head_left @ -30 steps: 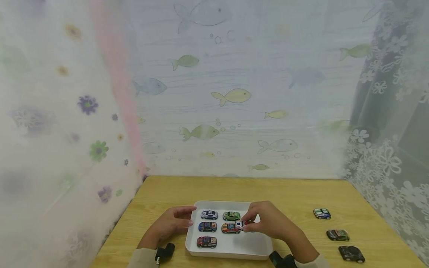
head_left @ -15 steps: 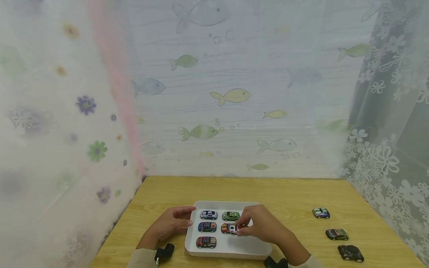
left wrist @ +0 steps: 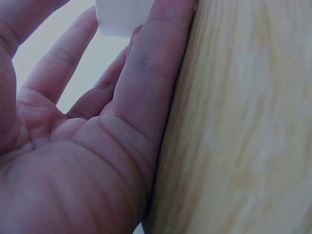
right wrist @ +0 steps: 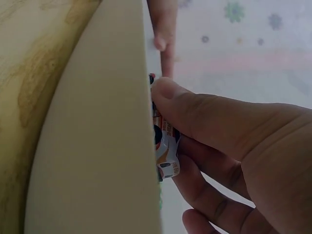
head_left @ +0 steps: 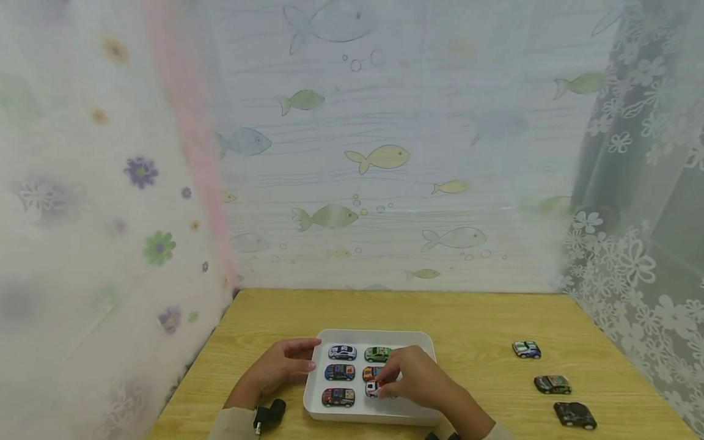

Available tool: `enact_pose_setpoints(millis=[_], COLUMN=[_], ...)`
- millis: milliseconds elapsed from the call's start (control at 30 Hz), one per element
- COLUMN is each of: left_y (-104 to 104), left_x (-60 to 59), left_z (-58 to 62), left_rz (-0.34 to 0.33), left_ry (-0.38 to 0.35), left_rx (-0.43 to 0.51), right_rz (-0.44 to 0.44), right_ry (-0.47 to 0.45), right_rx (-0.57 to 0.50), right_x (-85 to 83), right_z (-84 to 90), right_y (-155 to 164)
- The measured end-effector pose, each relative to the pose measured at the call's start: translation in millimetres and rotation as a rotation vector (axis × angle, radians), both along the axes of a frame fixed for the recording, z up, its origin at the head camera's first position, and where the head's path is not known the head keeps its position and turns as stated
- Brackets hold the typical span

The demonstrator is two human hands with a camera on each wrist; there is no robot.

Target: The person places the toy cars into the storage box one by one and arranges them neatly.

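A white tray [head_left: 423,404] sits on the wooden table [head_left: 473,324] and holds several toy cars in two columns. My right hand [head_left: 381,387] pinches a small white toy car [head_left: 371,388] just in front of the orange car [head_left: 371,372], beside the dark red car [head_left: 338,397]. In the right wrist view the thumb and fingers of my right hand [right wrist: 178,131] grip the white toy car [right wrist: 166,156] against the tray [right wrist: 107,146]. My left hand [head_left: 305,360] rests with straight fingers on the tray's left rim. Its fingers [left wrist: 156,73] lie along the table [left wrist: 243,122] by the tray corner [left wrist: 122,17].
Three more toy cars stand on the table at the right: a white-blue one [head_left: 527,349], a dark green one [head_left: 552,384] and a black one [head_left: 575,415]. Curtains hang close on the left, back and right of the table.
My right hand has carried the white car left and nearer to me, from beside the orange car to the spot in front of it. The left hand has stayed on the rim.
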State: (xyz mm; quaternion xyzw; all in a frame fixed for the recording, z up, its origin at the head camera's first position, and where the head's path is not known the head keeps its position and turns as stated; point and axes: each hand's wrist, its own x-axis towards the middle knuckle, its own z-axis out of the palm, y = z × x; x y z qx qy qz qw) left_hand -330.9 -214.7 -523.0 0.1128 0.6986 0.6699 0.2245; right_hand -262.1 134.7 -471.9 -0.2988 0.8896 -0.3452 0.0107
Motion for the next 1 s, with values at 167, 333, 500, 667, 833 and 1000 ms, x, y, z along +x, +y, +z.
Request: enact_pose_setpoints(millis=[167, 333, 500, 667, 833, 1000], left_y=[-0.8, -1.2, -1.4, -1.1, -0.4, -0.2], left_x=[-0.1, -0.2, -0.2, -0.5, 0.2, 1.0], left_z=[0.3, -0.2, -0.3, 0.1, 1.3, 0.8], left_rz=[-0.004, -0.003, -0.007, -0.006, -0.007, -0.007], left_ry=[0.006, 0.013, 0.012, 0.012, 0.011, 0.012], left_rx=[-0.006, -0.011, -0.010, -0.015, -0.014, -0.011], right_rz=[-0.011, -0.008, -0.010, -0.013, -0.012, -0.013], right_ry=[-0.002, 0.004, -0.008, -0.038, -0.045, -0.060], right_rx=[0.035, 0.044, 0.040, 0.033, 0.040, 0.052], right_x=[1.6, 3.6, 4.1, 4.6, 5.2, 3.1], right_z=[-2.4, -5.6, -10.5, -12.0, -12.1, -14.2], right_y=[-5.1, -9.5, -11.4, -12.4, -13.4, -13.8])
